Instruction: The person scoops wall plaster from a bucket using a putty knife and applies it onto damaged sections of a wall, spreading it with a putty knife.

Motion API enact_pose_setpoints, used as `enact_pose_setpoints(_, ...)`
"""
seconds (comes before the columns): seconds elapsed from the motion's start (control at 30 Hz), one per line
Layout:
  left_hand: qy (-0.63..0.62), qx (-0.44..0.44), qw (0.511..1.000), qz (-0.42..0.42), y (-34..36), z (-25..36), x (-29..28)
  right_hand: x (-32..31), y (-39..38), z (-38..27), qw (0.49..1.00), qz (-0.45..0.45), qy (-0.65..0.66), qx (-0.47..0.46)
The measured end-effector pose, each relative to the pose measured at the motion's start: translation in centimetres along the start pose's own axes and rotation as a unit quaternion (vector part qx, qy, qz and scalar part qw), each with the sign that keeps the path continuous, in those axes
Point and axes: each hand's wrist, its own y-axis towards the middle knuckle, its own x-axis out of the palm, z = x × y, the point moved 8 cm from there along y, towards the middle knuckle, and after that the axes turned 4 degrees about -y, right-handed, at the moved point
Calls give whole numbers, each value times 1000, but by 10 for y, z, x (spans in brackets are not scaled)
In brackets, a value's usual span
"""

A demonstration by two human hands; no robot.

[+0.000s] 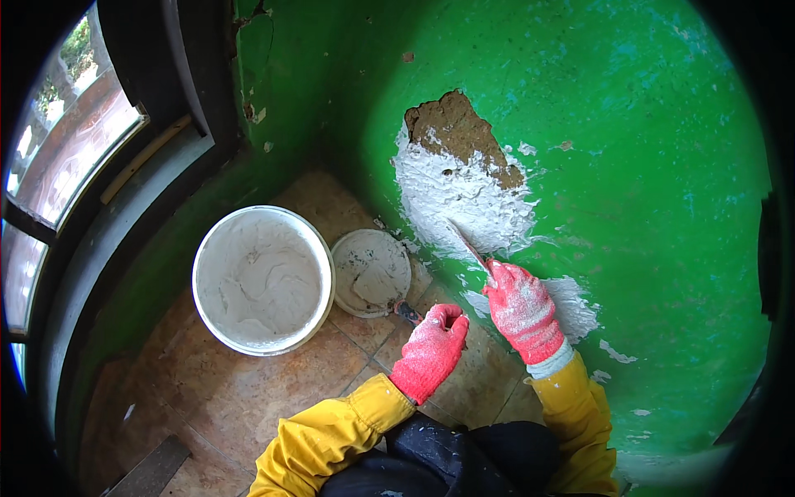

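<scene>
My right hand, in a pink-red glove smeared white, is closed around a putty knife. Its thin blade rests on wet white plaster spread over the green wall. Above the plaster, a patch of bare brown wall shows. Lower down, another white smear lies partly behind the right hand. My left hand, gloved alike, has its fingers curled closed. Just beside it is a dark tool handle at the rim of a small round container; whether the fingers grip it is hidden.
A large white bucket of white plaster stands on the brown tiled floor, left of the small container. Farther left is a window with a dark frame. A dark board lies at the lower left. The green wall fills the right side.
</scene>
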Motion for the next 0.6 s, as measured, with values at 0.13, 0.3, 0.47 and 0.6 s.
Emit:
enact_pose_setpoints(0.13, -19, -17, 1000, 1, 0, -3, 2, -9, -5, -10, 999, -32, -6, -44)
enact_pose_setpoints(0.3, -60, -22, 998, -4, -2, 1, 11, -3, -10, -10, 995, -60, -56, -57)
enact_pose_setpoints(0.47, -94, -24, 995, 7, -2, 5, 10, -3, -10, -12, 992, -59, -80, -73)
enact_pose_setpoints(0.6, -139, -19, 990, 35, -1, -2, 6, -2, -12, -19, 993, -60, -61, -79)
